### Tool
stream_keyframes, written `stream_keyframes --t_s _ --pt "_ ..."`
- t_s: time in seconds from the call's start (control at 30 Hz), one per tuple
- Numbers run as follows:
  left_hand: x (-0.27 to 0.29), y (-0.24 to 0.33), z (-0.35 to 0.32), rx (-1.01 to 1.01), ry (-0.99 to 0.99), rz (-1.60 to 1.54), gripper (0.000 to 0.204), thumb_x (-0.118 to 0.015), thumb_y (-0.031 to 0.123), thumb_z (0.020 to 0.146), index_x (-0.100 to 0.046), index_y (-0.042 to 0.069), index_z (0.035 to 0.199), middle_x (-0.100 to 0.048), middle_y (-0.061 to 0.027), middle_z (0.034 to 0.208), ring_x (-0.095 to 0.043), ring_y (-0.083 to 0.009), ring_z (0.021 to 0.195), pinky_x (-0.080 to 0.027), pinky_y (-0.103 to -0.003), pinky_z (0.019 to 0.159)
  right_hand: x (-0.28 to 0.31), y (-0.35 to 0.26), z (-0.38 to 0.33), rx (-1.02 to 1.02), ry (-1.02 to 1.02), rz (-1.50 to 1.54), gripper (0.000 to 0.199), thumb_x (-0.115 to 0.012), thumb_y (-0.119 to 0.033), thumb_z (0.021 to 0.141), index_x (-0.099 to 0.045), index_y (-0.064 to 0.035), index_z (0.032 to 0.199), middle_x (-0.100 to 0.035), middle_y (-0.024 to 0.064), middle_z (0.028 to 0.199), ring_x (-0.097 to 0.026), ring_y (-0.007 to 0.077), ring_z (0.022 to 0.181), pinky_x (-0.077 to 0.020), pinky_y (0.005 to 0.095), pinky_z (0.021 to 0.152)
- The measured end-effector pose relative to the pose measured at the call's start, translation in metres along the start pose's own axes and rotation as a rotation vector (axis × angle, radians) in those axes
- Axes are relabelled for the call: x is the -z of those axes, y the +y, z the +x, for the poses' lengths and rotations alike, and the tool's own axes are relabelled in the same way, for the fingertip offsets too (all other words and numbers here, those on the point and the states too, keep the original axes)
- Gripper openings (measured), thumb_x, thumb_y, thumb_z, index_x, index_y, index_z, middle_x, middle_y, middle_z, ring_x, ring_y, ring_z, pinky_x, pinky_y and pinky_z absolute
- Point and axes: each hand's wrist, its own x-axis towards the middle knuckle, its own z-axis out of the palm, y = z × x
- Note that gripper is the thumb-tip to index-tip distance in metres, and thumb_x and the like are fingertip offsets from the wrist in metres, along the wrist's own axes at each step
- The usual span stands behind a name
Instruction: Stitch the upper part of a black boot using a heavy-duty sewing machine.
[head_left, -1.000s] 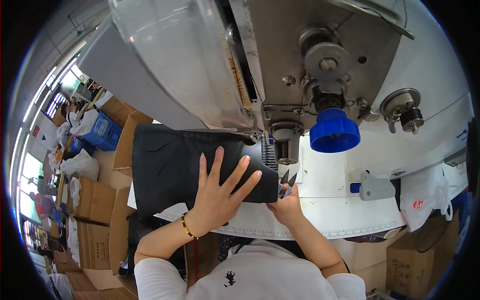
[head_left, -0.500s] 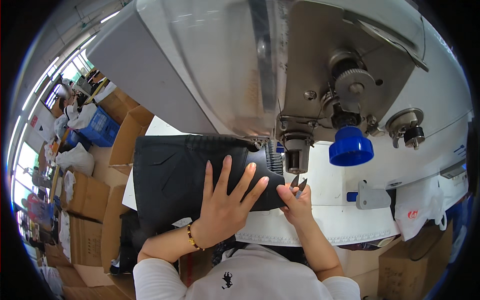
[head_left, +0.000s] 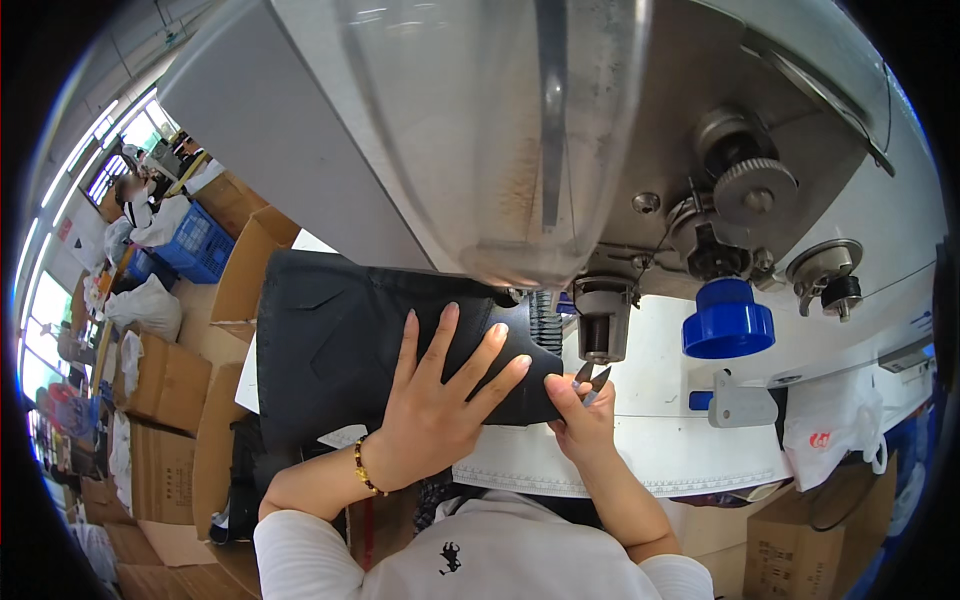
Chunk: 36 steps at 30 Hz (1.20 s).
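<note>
A black fabric piece [head_left: 320, 320] with stitched seams lies on the white sewing table [head_left: 660, 400], under the head of a large sewing machine [head_left: 260, 150]. My left hand [head_left: 430, 415] rests flat on it, fingers spread, wearing a beaded bracelet [head_left: 364, 468]. At the fabric's right end, my right hand [head_left: 585, 425] is closed, its thumb pressing the corner. Thread snips [head_left: 592, 382] are held in that same hand, their two dark blades poking out above the fingers. The needle area is hidden behind the machine's clear cover [head_left: 490, 150].
A blue knob [head_left: 730, 320] and a metal cylinder [head_left: 602, 315] hang just above the right hand. A grey bracket [head_left: 743, 400] stands on the table to the right, near a white plastic bag [head_left: 830, 420]. Cardboard boxes [head_left: 165, 380] and a blue crate [head_left: 200, 245] fill the left side.
The view has shifted, so the machine head looks larger and farther right. Both hands and the fabric appear slightly farther left, with their grip unchanged.
</note>
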Motion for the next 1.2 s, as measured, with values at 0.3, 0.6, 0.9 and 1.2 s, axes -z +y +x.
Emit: stream_keyframes --t_s 0.3,0.6,0.9,1.2 --pt "0.007 -0.012 0.006 -0.018 -0.078 -0.076 0.064 -0.064 0.007 0.056 -0.051 0.019 0.118 -0.043 -0.0093 0.124 -0.034 -0.0423 0.118 -0.023 -0.063 0.094 -0.011 -0.002 0.006 0.028 0.018 -0.005 0.023 -0.058 -0.014 0.084 -0.054 -0.008 0.062 -0.044 -0.0065 0.051 -0.033 -0.0009 0.039 -0.0209 0.0169 0.034" --pt "0.006 -0.014 0.01 -0.033 -0.031 -0.096 0.068 -0.066 0.007 0.051 -0.052 0.019 0.116 -0.043 -0.0099 0.124 -0.035 -0.0429 0.117 -0.024 -0.063 0.094 -0.004 0.0 0.009 0.054 0.022 0.002 0.016 -0.058 -0.008 0.08 -0.049 -0.0071 0.067 -0.051 -0.0004 0.058 -0.042 0.0033 0.039 -0.0284 0.0166 0.03" --pt "0.007 -0.026 0.014 -0.024 -0.039 -0.182 0.068 -0.068 0.008 0.049 -0.053 0.021 0.114 -0.044 -0.0095 0.123 -0.036 -0.0421 0.117 -0.024 -0.062 0.094 -0.02 -0.006 0.012 0.051 0.089 0.032 0.011 -0.058 -0.009 0.081 -0.05 -0.0065 0.073 -0.052 -0.0007 0.059 -0.042 0.002 0.039 -0.0283 0.0154 0.03" --pt "0.008 -0.031 0.02 -0.009 -0.083 -0.252 0.069 -0.07 0.007 0.048 -0.053 0.02 0.113 -0.042 -0.0111 0.117 -0.036 -0.0417 0.114 -0.023 -0.062 0.095 -0.021 -0.008 0.017 -0.015 0.173 -0.007 0.021 -0.059 -0.014 0.081 -0.052 -0.0068 0.062 -0.053 0.0 0.059 -0.04 0.0024 0.039 -0.0266 0.0162 0.031"
